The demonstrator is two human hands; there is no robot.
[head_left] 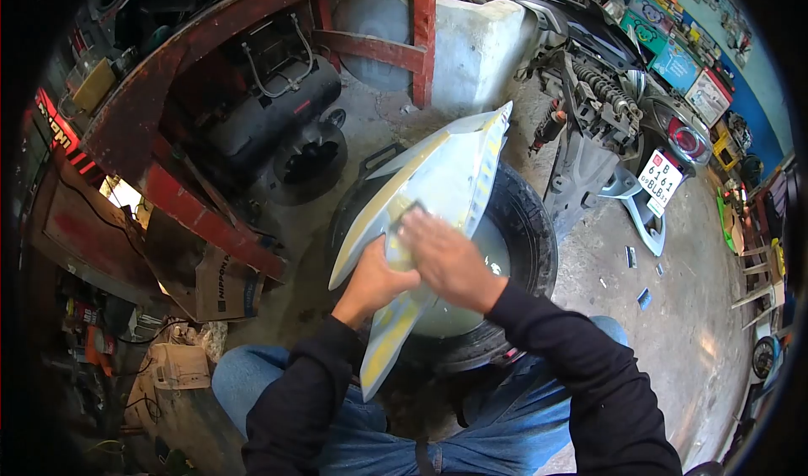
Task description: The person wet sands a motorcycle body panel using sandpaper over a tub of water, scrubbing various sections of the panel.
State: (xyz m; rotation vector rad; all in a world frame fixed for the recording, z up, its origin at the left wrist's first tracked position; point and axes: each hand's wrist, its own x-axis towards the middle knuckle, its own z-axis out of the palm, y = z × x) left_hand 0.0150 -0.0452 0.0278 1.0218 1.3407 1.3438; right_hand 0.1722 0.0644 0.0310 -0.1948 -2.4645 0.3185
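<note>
A pale grey motorcycle body panel (446, 169) with yellowish patches lies tilted across a round black tub (539, 261) of cloudy water (459, 318). My left hand (374, 278) grips the panel at its narrow middle, thumb on the upper face. Flat against that face, my right hand (450, 261) presses a small dark grey piece of sandpaper (411, 215), mostly covered by the fingers. The panel's lower tip reaches over the tub's near rim towards my knees. What the left fingers do beneath the panel is hidden.
A partly stripped motorcycle rear with a shock absorber (602, 89) and number plate (659, 180) stands to the right. Small blue scraps (645, 298) lie on the concrete floor. On the left are a red frame (210, 211), a black air tank (282, 106) and a cardboard box (223, 282).
</note>
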